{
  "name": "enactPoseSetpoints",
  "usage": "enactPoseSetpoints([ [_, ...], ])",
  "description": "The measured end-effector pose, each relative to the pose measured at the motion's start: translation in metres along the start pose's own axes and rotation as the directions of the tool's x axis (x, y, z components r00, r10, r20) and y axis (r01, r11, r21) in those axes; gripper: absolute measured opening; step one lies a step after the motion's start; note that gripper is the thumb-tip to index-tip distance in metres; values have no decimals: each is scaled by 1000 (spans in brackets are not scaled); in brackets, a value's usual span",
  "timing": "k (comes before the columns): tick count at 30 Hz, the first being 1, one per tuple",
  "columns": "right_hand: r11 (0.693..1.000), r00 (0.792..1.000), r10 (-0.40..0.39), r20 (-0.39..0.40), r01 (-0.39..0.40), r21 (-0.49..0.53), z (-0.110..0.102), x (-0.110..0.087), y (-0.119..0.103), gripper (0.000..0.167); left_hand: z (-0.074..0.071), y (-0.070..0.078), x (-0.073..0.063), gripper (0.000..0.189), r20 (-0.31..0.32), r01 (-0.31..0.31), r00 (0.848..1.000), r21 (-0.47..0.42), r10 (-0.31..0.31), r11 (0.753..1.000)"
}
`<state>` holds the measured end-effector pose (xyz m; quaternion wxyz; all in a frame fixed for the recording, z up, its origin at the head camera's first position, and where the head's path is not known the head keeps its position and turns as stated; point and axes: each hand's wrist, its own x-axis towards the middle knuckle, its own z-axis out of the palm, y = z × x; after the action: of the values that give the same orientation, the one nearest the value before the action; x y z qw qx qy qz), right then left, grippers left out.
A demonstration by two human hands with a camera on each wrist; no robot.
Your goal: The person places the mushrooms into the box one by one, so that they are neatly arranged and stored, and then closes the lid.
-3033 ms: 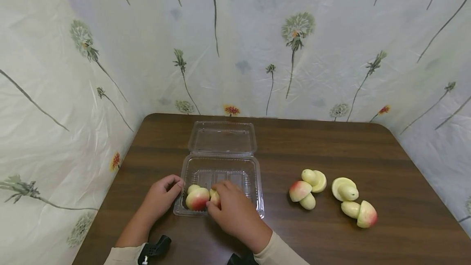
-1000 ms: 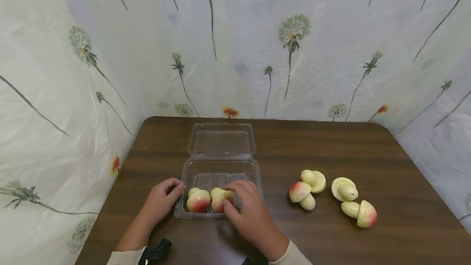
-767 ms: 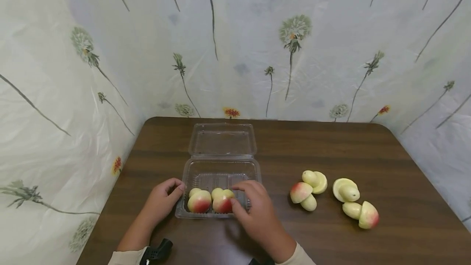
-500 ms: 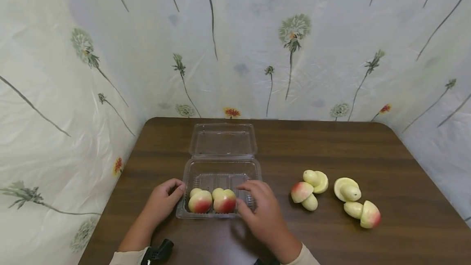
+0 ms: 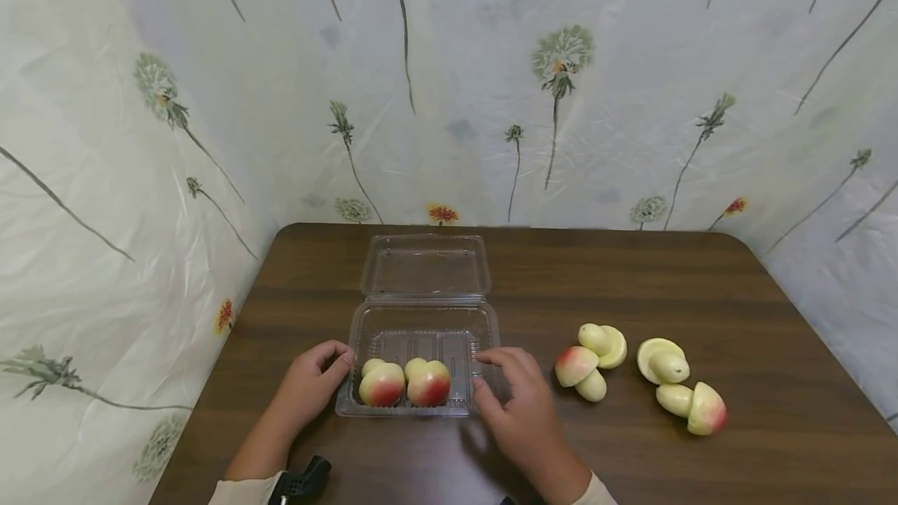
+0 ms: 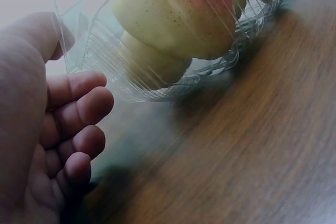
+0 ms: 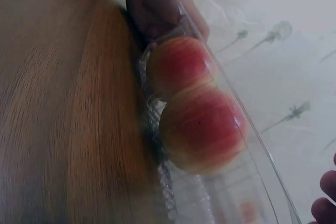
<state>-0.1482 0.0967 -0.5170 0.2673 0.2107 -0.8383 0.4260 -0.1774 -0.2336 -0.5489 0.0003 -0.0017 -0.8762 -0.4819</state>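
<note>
A clear plastic clamshell container [image 5: 459, 349] stands on the table, its lid folded back. Two mushroom-shaped pieces, pale yellow with red-blushed caps, sit side by side in its front: the left mushroom [image 5: 382, 386] and the right mushroom [image 5: 429, 386]. My left hand [image 5: 312, 380] pinches the container's left rim; in the left wrist view the thumb [image 6: 60, 40] and forefinger lie on either side of the clear wall. My right hand [image 5: 522, 407] is at the container's right rim, thumb and fingers apart, holding nothing. Only some right fingertips [image 7: 325, 198] show in the right wrist view.
Several more mushrooms lie on the brown wooden table [image 5: 561, 271] to the right, in two pairs: one pair [image 5: 577, 365] nearer the right hand, the other pair [image 5: 705, 409] farther right. Behind the table hangs a flower-patterned sheet [image 5: 456, 61].
My right hand has let go of the right mushroom, leaving it in the container, and has drawn back rightward to the rim. My left hand has stayed at the left rim.
</note>
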Motion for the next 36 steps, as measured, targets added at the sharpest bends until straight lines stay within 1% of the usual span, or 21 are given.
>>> enactPoseSetpoints([
  [5,999,1000,4,-10,-5,-37,-5,2,5,33,0,1,0,14,-4,-4,1000,-2,4,1000],
  [8,996,1000,8,-7,-9,-83,-8,3,9,34,0,0,-1,14,-2,-2,1000,-3,2,1000],
  [13,982,997,74,20,-70,-176,-13,0,16,35,1,-1,-1,14,7,-4,1000,-14,4,1000],
  [15,975,994,101,27,-94,-200,-14,0,19,35,1,-1,-1,15,6,-10,1000,-13,10,1000],
  [17,972,993,112,32,-102,-213,-15,0,21,36,1,-1,-1,15,6,-15,1000,-13,15,1000],
  [27,963,994,112,19,-104,-249,-22,0,31,38,0,1,-1,14,3,-8,1000,-4,8,1000],
  [36,941,999,53,11,-46,-336,-33,0,39,38,1,1,-1,14,0,-5,1000,-9,5,1000],
])
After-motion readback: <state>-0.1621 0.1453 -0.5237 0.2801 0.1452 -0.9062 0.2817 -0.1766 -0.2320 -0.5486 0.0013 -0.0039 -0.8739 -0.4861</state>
